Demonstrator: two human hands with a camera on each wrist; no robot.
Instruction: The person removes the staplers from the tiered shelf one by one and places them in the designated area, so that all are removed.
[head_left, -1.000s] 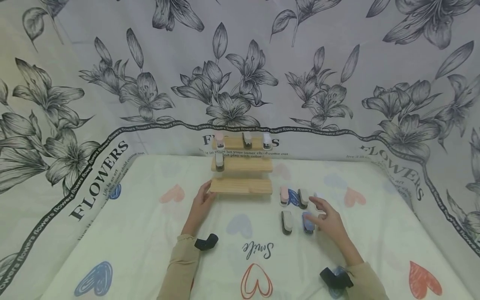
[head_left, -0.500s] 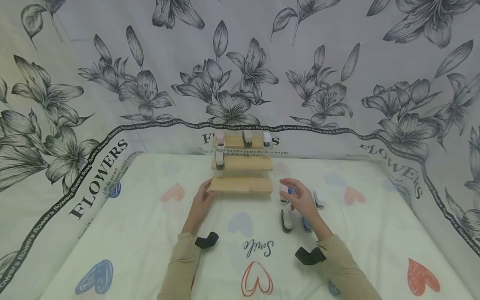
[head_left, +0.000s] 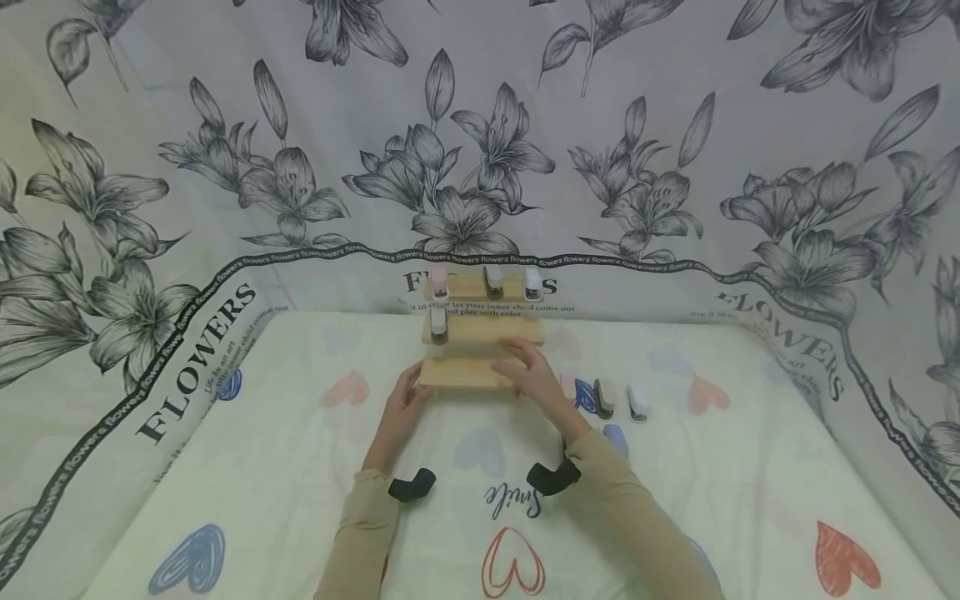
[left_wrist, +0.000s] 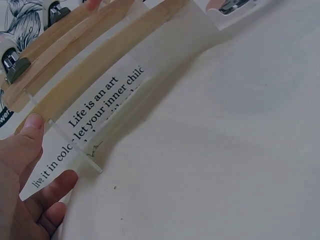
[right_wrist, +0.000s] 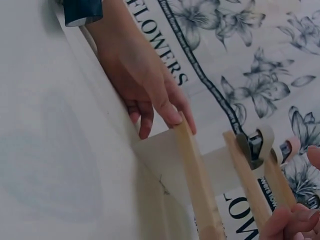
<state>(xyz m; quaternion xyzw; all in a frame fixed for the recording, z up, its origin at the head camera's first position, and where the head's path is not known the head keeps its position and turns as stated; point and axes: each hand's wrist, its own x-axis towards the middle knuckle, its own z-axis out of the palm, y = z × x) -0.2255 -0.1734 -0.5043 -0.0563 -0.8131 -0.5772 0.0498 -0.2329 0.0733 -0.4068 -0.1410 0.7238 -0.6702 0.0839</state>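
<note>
A three-tier wooden rack (head_left: 465,373) with clear side panels stands at the back middle. My left hand (head_left: 400,414) grips the left end of its lowest board, thumb on the wood and fingers round the side. My right hand (head_left: 536,379) reaches over the rack's right part, its fingers (right_wrist: 285,222) spread apart near the lower boards with nothing seen between them. A light grey hole punch (head_left: 438,323) sits at the left of the middle board. On the top board are a pink punch (head_left: 438,282), a grey punch (head_left: 493,281) and a white punch (head_left: 533,283).
Right of the rack on the cloth lie a pink punch (head_left: 567,386) partly covered by the arm, a grey punch (head_left: 603,398), a white punch (head_left: 637,402) and a blue punch (head_left: 617,438). My right forearm mostly hides another one. A floral curtain (head_left: 637,183) hangs behind.
My right hand has moved left, from the loose punches across the pink one to the rack's right part. My left hand has stayed at the rack's left end.
</note>
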